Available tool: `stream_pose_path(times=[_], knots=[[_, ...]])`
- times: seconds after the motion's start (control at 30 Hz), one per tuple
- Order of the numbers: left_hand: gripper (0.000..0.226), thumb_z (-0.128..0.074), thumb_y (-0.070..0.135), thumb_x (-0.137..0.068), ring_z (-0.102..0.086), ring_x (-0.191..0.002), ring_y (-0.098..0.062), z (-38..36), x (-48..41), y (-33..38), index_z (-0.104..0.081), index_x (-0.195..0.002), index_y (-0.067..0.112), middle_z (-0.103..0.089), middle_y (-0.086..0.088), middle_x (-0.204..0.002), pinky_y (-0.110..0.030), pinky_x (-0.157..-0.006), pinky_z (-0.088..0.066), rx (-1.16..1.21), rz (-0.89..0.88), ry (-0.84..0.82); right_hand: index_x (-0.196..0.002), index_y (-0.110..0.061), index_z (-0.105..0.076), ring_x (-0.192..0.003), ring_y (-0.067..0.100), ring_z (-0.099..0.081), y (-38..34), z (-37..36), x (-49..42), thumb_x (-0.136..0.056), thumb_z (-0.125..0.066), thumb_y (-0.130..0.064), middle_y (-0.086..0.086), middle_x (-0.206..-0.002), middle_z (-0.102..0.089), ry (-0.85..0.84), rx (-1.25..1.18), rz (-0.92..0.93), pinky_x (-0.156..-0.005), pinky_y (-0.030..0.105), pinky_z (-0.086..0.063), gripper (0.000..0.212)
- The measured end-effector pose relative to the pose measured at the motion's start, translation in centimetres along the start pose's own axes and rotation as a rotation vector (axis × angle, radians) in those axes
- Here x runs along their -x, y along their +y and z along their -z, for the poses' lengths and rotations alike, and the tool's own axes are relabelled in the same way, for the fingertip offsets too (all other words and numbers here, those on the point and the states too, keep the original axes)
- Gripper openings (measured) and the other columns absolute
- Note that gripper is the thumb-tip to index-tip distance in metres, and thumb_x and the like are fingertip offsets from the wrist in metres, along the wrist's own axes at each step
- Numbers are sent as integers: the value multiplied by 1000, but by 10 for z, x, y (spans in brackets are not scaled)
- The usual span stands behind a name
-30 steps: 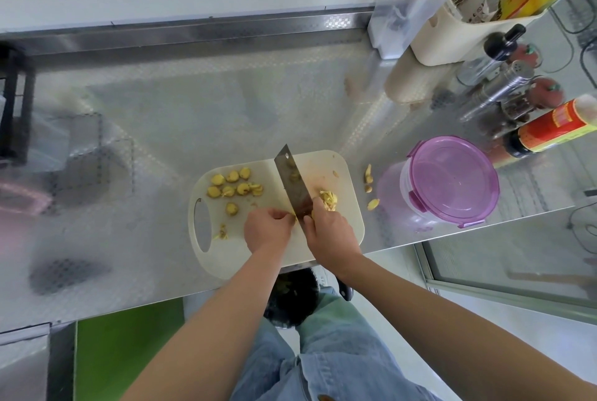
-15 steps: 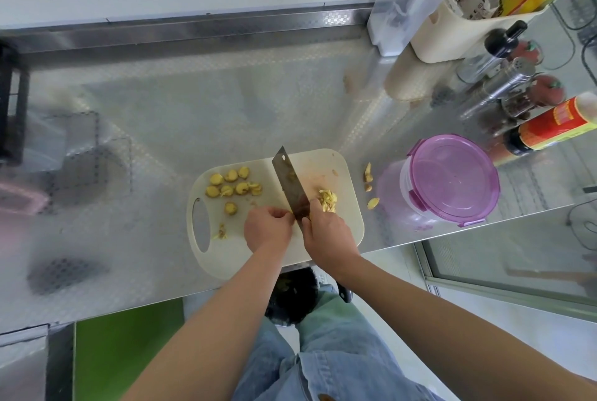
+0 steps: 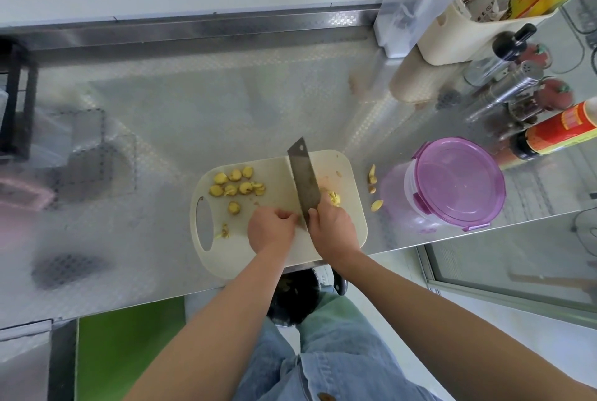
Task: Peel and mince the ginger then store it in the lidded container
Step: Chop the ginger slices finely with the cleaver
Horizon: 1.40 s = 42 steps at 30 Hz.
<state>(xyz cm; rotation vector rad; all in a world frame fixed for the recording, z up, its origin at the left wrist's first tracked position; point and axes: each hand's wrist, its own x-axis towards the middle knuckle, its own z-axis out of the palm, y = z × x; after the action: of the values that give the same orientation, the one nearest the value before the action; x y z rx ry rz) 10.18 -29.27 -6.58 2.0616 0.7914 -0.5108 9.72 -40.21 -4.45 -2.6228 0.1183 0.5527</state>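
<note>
Little is changing from half a second ago: everything is sitting a touch further right in the frame, while hands, blade and ginger are keeping the same layout. The pale cream plastic cutting board (image 3: 274,181) is lying at lower centre on the dimpled steel counter (image 3: 193,110).

On the board's left part, the round yellow ginger slices (image 3: 237,186) are lying loosely grouped, well left of the blade. The left hand (image 3: 271,231) is resting knuckles-up on the board's near half, its curled fingertips (image 3: 287,215) pressing close to the blade's left side. Whether they are pinching a piece of ginger cannot be told, since the spot is hidden.

The grey rectangular steel cleaver (image 3: 302,177) is standing on the board, its tip pointing toward the top of the frame. The right hand (image 3: 332,229) is wrapping tightly round its handle, which is covered by the fingers.

Just right of the blade, a small pile of chopped yellow ginger (image 3: 334,198) is sitting against the right hand's knuckles. Further right, tan ginger peel scraps (image 3: 373,174) are lying on the counter, between the board and the clear round plastic container with a purple clip-on lid (image 3: 458,181), which is standing closed at right centre.
</note>
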Motion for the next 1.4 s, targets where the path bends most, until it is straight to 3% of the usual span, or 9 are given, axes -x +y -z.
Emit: stream_pose_path(times=[0.13,0.33,0.43,0.5,0.6,0.73,0.9,1.1,1.4], knots=[[20,-66,35,-82,-67,-71,-18,1,0,-11,-75,-74,20,-71,4,-70,-31,-66,-53,78,-33,41,-110,-5,-43,-61,27,-47,3,7,0,-101,-38,-19,5,-69,-48,61,-96,-3,-45,31,-24,18],[19,-59,26,-90,-57,-70,-15,12,6,-11,-66,-76,15,-64,4,-72,-27,-59,-35,27,-139,159,-114,-4,-44,-67,29,-54,-4,-9,14,-101,-39,-21,7,-74,-51,-5,-121,50,-56,32,-36,21],[17,-58,27,-91,-57,-72,-16,16,9,-12,-67,-82,15,-64,4,-75,-26,-60,-36,-41,-198,186,-122,-3,-42,-67,30,-58,6,-6,12,-101,-38,-20,7,-73,-54,31,-131,-43,-55,33,-38,28],[15,-58,27,-91,-59,-72,-16,21,8,-14,-68,-86,17,-67,3,-79,-27,-60,-41,-79,-241,226,-115,-5,-42,-64,32,-61,13,0,7,-100,-36,-22,9,-72,-56,39,-118,-74,-56,40,-48,23],[11,-60,23,-89,-58,-77,-18,35,0,-13,-69,-92,18,-67,1,-85,-28,-62,-41,-161,-375,330,-96,-14,-36,-63,35,-64,13,9,2,-100,-34,-26,12,-76,-58,36,-145,-91,-60,49,-54,13],[16,-69,18,-80,-51,-92,-28,54,-22,-7,-68,-96,18,-55,-8,-96,-35,-63,-43,-478,-522,419,-103,-12,-41,-61,32,-63,5,9,-2,-101,-35,-27,13,-74,-61,19,-169,-48,-56,45,-54,17],[17,-78,18,-70,-47,-87,-27,61,-47,-5,-74,-86,16,-55,-5,-89,-36,-68,-45,-794,-675,420,-109,-8,-44,-66,35,-62,-4,8,-9,-101,-37,-24,14,-77,-60,-13,-233,-12,-61,48,-54,20],[16,-87,18,-57,-47,-79,-29,58,-59,-5,-72,-62,14,-57,-4,-75,-34,-62,-39,-879,-827,437,-112,-7,-45,-71,36,-63,-5,9,-18,-101,-38,-24,11,-78,-56,-43,-238,-13,-64,49,-53,22],[21,-75,27,-64,-46,-88,-26,64,-57,-6,-69,-79,14,-55,-5,-88,-35,-71,-41,-822,-845,404,-109,-8,-47,-67,37,-62,-1,8,-24,-100,-39,-26,15,-76,-59,-51,-228,-17,-58,48,-53,21]])
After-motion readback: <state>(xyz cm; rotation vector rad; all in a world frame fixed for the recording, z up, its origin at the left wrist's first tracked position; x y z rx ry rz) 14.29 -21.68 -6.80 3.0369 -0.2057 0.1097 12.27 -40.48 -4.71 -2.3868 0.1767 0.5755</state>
